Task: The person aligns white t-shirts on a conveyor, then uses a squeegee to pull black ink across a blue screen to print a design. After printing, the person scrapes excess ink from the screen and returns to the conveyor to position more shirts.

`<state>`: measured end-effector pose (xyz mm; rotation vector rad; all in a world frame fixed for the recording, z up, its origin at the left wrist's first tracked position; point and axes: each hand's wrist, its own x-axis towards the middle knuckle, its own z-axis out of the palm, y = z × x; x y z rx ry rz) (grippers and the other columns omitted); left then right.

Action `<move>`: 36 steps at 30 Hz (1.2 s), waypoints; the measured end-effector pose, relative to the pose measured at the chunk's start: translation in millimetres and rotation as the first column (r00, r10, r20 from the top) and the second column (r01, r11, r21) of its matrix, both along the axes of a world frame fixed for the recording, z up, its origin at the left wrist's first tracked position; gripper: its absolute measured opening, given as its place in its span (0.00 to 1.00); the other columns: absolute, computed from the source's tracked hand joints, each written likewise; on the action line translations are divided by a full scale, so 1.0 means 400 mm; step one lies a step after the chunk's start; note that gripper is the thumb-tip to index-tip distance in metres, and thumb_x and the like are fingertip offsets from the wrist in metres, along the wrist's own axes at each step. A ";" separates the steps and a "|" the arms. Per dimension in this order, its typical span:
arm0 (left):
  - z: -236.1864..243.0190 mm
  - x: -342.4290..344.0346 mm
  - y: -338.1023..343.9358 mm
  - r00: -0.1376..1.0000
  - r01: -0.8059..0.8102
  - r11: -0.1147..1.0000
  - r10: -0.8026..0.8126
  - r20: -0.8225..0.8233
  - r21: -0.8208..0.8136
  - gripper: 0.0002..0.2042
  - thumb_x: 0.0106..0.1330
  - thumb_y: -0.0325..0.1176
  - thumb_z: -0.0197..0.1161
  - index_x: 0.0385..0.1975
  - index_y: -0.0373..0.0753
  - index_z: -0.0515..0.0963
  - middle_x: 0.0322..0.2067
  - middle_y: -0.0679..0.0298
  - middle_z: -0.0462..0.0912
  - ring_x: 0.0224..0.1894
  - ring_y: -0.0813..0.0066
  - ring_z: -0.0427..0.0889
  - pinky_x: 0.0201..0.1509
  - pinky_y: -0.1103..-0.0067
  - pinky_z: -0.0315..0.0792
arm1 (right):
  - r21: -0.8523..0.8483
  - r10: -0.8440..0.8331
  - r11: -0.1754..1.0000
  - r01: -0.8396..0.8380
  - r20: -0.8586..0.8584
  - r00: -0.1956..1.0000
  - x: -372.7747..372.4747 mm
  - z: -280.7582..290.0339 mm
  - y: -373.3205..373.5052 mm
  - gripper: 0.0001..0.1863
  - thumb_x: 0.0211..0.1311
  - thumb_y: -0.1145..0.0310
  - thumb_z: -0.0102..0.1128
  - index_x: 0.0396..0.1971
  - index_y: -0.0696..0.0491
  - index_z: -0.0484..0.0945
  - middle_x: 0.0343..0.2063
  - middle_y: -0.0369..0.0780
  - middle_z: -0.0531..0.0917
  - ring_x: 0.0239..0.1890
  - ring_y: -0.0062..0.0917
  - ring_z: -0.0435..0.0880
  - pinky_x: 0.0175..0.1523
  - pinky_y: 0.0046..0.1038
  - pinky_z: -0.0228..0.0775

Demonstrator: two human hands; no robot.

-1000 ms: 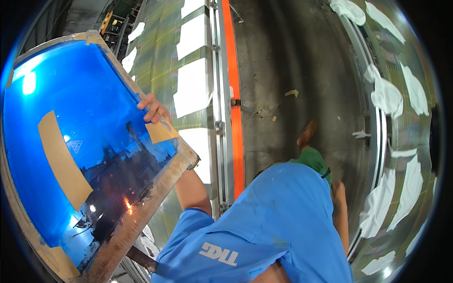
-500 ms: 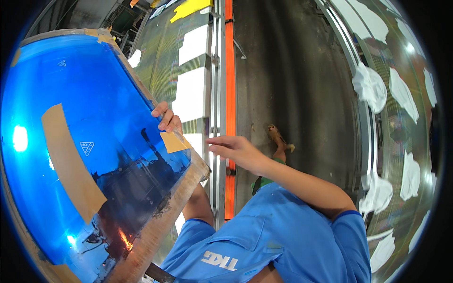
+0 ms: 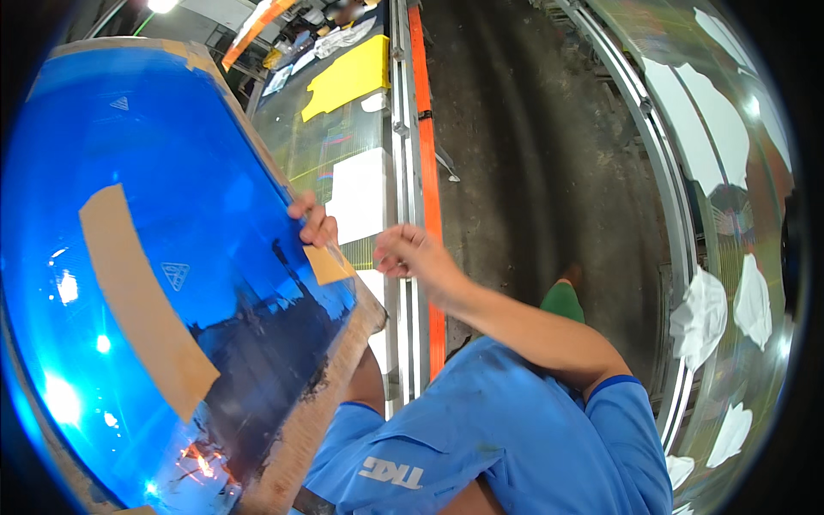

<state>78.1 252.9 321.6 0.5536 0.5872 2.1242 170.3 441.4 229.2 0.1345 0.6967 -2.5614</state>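
Note:
My left hand [image 3: 316,220] grips the right edge of a large framed screen [image 3: 172,129] with a glossy blue surface, dark smears at its lower right and a long tan tape strip [image 3: 142,300] across it. The screen is tilted at my left side. A small tan tape patch [image 3: 328,266] lies below my left fingers. My right hand [image 3: 403,253] is in the air just right of that patch, with bent fingers; motion blur hides whether they pinch anything.
A long table [image 3: 292,129] along my left carries white pieces [image 3: 356,193] and a yellow piece [image 3: 343,77], beside an orange rail [image 3: 433,326]. A floor aisle [image 3: 515,103] runs ahead. The right table [image 3: 622,64] holds white pieces [image 3: 695,129] and crumpled white cloth [image 3: 695,318].
My right hand has risen from low at my right side toward the screen's edge, its fingers now more bent. The table scenery has shifted, with more of the yellow piece in view.

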 end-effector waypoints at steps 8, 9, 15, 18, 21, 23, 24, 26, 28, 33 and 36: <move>-0.119 -0.555 -0.013 0.967 -0.229 0.949 0.248 -0.065 0.215 0.16 0.79 0.37 0.51 0.48 0.25 0.70 0.45 0.55 0.74 0.42 0.58 0.81 0.49 0.66 0.78 | 0.507 -0.100 0.859 0.067 0.037 0.994 -0.427 -0.398 0.353 0.18 0.73 0.60 0.59 0.23 0.54 0.75 0.18 0.34 0.76 0.21 0.17 0.75 0.30 0.21 0.68; -0.124 -0.590 -0.010 0.955 -0.262 0.938 0.285 -0.079 0.226 0.16 0.79 0.36 0.50 0.48 0.25 0.70 0.45 0.55 0.74 0.42 0.58 0.82 0.47 0.66 0.78 | 0.646 -0.037 0.763 0.001 0.042 0.998 -0.452 -0.431 0.409 0.21 0.72 0.58 0.60 0.19 0.54 0.74 0.14 0.34 0.74 0.20 0.17 0.74 0.29 0.21 0.67; -0.129 -0.862 0.024 0.888 -0.412 0.881 0.445 -0.114 0.232 0.17 0.79 0.37 0.49 0.48 0.24 0.70 0.45 0.54 0.75 0.42 0.59 0.82 0.46 0.66 0.78 | 0.956 0.056 0.284 -0.073 0.059 0.997 -0.626 -0.594 0.616 0.19 0.64 0.55 0.68 0.32 0.58 0.86 0.24 0.42 0.85 0.30 0.28 0.85 0.40 0.30 0.79; -0.130 -0.966 0.088 0.908 -0.405 0.899 0.417 -0.046 0.163 0.17 0.79 0.38 0.50 0.48 0.25 0.70 0.45 0.54 0.76 0.43 0.59 0.82 0.47 0.65 0.78 | 0.974 0.359 -0.226 0.030 0.055 0.932 -0.676 -0.639 0.682 0.35 0.58 0.57 0.70 0.66 0.49 0.72 0.55 0.46 0.81 0.56 0.41 0.81 0.61 0.42 0.73; -0.131 -1.048 0.092 0.945 -0.324 0.940 0.327 -0.011 0.110 0.18 0.79 0.40 0.51 0.48 0.26 0.70 0.45 0.54 0.77 0.43 0.58 0.82 0.47 0.65 0.77 | 0.983 0.569 -0.064 -0.175 0.180 0.802 -0.792 -0.679 0.703 0.34 0.59 0.54 0.69 0.65 0.49 0.73 0.54 0.48 0.82 0.56 0.42 0.81 0.62 0.42 0.73; -0.151 -1.162 0.069 0.935 -0.335 0.936 0.344 -0.080 0.110 0.18 0.79 0.41 0.51 0.48 0.27 0.70 0.46 0.55 0.77 0.43 0.58 0.81 0.49 0.66 0.77 | 0.971 0.671 0.017 -0.238 0.166 0.723 -0.911 -0.702 0.688 0.34 0.60 0.53 0.68 0.65 0.50 0.73 0.54 0.49 0.82 0.57 0.43 0.81 0.62 0.42 0.73; -0.158 -1.213 0.055 0.912 -0.393 0.913 0.402 -0.080 0.115 0.18 0.79 0.41 0.51 0.48 0.28 0.70 0.46 0.55 0.77 0.44 0.58 0.81 0.50 0.66 0.76 | 0.971 0.700 0.034 -0.237 0.146 0.699 -0.966 -0.712 0.673 0.34 0.60 0.52 0.67 0.65 0.50 0.73 0.54 0.50 0.82 0.57 0.43 0.81 0.62 0.41 0.73; -0.160 -1.316 0.021 0.923 -0.339 0.934 0.354 -0.153 0.112 0.18 0.79 0.43 0.51 0.50 0.31 0.70 0.45 0.55 0.78 0.45 0.59 0.80 0.51 0.67 0.76 | 0.972 0.761 0.045 -0.232 0.117 0.638 -1.052 -0.719 0.642 0.34 0.61 0.52 0.67 0.65 0.50 0.73 0.55 0.51 0.82 0.57 0.44 0.81 0.62 0.42 0.73; -0.158 -1.439 0.010 0.917 -0.377 0.925 0.380 -0.118 0.047 0.17 0.79 0.44 0.50 0.51 0.34 0.70 0.44 0.55 0.79 0.47 0.60 0.80 0.53 0.66 0.76 | 0.963 0.770 0.038 -0.267 0.142 0.622 -1.192 -0.738 0.640 0.33 0.61 0.53 0.66 0.65 0.50 0.74 0.55 0.51 0.81 0.58 0.44 0.80 0.62 0.43 0.73; -0.096 -1.669 -0.114 0.960 -0.214 0.977 0.211 -0.184 0.004 0.17 0.78 0.45 0.53 0.58 0.44 0.68 0.47 0.55 0.80 0.54 0.61 0.78 0.59 0.67 0.78 | 0.984 0.787 0.001 -0.178 0.109 0.608 -1.519 -0.717 0.600 0.28 0.61 0.56 0.66 0.61 0.50 0.77 0.50 0.49 0.84 0.54 0.42 0.83 0.59 0.40 0.75; -0.074 -1.720 -0.201 0.874 -0.430 0.902 0.423 -0.240 0.026 0.16 0.78 0.45 0.53 0.57 0.42 0.68 0.47 0.55 0.80 0.49 0.62 0.80 0.54 0.69 0.75 | 0.972 0.760 0.181 -0.153 -0.040 0.648 -1.742 -0.682 0.527 0.22 0.61 0.60 0.66 0.54 0.51 0.82 0.40 0.43 0.87 0.44 0.38 0.86 0.50 0.38 0.78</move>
